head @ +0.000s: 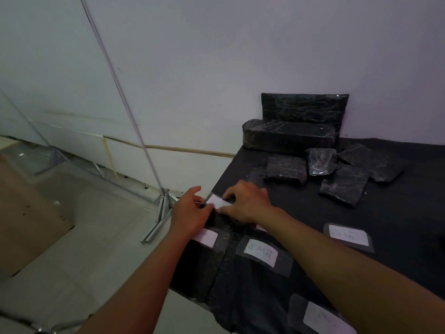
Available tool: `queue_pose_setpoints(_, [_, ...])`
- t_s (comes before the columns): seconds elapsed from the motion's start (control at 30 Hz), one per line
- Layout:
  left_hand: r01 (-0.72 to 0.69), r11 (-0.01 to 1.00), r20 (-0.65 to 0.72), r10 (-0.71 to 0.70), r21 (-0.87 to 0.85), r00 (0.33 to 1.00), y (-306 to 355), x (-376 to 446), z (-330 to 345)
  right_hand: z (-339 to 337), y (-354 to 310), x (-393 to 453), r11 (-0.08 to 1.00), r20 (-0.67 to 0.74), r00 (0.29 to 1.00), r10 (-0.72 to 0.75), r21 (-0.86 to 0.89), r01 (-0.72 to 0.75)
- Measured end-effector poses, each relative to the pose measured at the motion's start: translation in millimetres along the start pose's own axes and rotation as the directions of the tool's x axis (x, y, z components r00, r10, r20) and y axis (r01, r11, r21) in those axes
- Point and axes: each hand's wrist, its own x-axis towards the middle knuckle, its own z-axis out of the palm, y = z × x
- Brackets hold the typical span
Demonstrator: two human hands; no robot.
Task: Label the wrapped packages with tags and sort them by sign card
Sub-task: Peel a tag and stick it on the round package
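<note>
Both my hands meet at the left edge of the black table (397,213). My left hand (192,210) and my right hand (248,201) pinch a white tag (218,202) on top of a black wrapped package (221,220). Near me lie more black packages with white tags: one by my left wrist (207,237), one with handwriting (261,253), one at the right (349,235) and one at the bottom (322,319). Untagged wrapped packages (342,184) lie in a loose group further back.
Two large wrapped blocks (289,136) stand against the white wall at the back of the table. Left of the table are a metal stand foot (159,220), a slanted pole and the tiled floor. A brown surface (29,213) lies at far left.
</note>
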Motion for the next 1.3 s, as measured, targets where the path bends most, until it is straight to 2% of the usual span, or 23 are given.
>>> queue_pose_setpoints(0.2, [0.033,0.992,-0.096,-0.045,-0.123,0.994,10,6,-1,0,0,-1,0.996,-0.016,1.0,0.002,0.091,0.0])
queue_pose_setpoints(0.3, [0.054,0.983,-0.114,-0.075,-0.175,0.991,23,6,-1,5,4,-8,0.982,-0.198,0.98,-0.031,0.176,0.067])
queue_pose_setpoints(0.4, [0.09,0.952,-0.122,-0.131,-0.293,0.984,36,9,0,7,8,-19,0.952,-0.475,0.87,-0.134,0.181,0.246])
queue_pose_setpoints(0.5, [0.029,0.958,-0.141,-0.072,-0.286,0.987,55,9,2,2,13,-29,0.952,-0.547,0.81,-0.212,0.069,0.297])
queue_pose_setpoints(0.53, [-0.027,0.968,-0.158,-0.013,-0.249,0.987,63,6,2,-2,14,-31,0.95,-0.553,0.817,-0.161,0.137,0.28])
queue_pose_setpoints(0.57, [-0.109,0.974,-0.183,0.072,-0.2,0.98,71,2,2,-9,14,-33,0.926,-0.544,0.838,-0.05,0.289,0.243])
queue_pose_setpoints(0.6, [-0.218,0.964,-0.207,0.184,-0.152,0.961,79,-3,3,-21,12,-36,0.855,-0.498,0.862,0.097,0.485,0.184])
queue_pose_setpoints(0.67, [-0.44,0.896,-0.227,0.417,-0.057,0.88,87,-13,6,-47,7,-40,0.614,-0.26,0.903,0.342,0.79,-0.005])
queue_pose_setpoints(0.73, [-0.594,0.804,-0.209,0.584,0.017,0.785,93,-22,13,-71,7,-50,0.402,0.002,0.918,0.396,0.899,-0.175])
queue_pose_setpoints(0.77, [-0.648,0.76,-0.202,0.642,0.046,0.739,94,-24,16,-78,7,-54,0.349,0.082,0.922,0.379,0.91,-0.224])
queue_pose_setpoints(0.87, [-0.75,0.655,-0.198,0.75,0.088,0.631,104,-33,28,-92,14,-67,0.274,0.133,0.914,0.383,0.929,-0.25])
queue_pose_setpoints(1.03, [-0.827,0.558,-0.159,0.825,0.068,0.543,129,-52,43,-114,30,-88,0.245,0.1,0.883,0.458,0.941,-0.234])
queue_pose_setpoints(1.1, [-0.845,0.528,-0.129,0.847,0.085,0.516,137,-59,46,-124,41,-98,0.289,0.05,0.864,0.5,0.931,-0.221])
queue_pose_setpoints(1.17, [-0.827,0.554,-0.118,0.831,0.093,0.544,144,-61,48,-136,53,-109,0.365,-0.021,0.855,0.518,0.909,-0.199])
queue_pose_setpoints(1.2, [-0.801,0.595,-0.146,0.8,0.066,0.582,148,-61,50,-143,60,-115,0.399,-0.059,0.854,0.517,0.899,-0.179])
queue_pose_setpoints(1.23, [-0.753,0.658,-0.184,0.74,0.003,0.647,155,-63,52,-151,67,-122,0.435,-0.102,0.855,0.508,0.887,-0.153])
queue_pose_setpoints(1.3, [-0.532,0.812,-0.163,0.506,-0.242,0.847,177,-70,59,-167,82,-139,0.52,-0.19,0.859,0.476,0.848,-0.101])
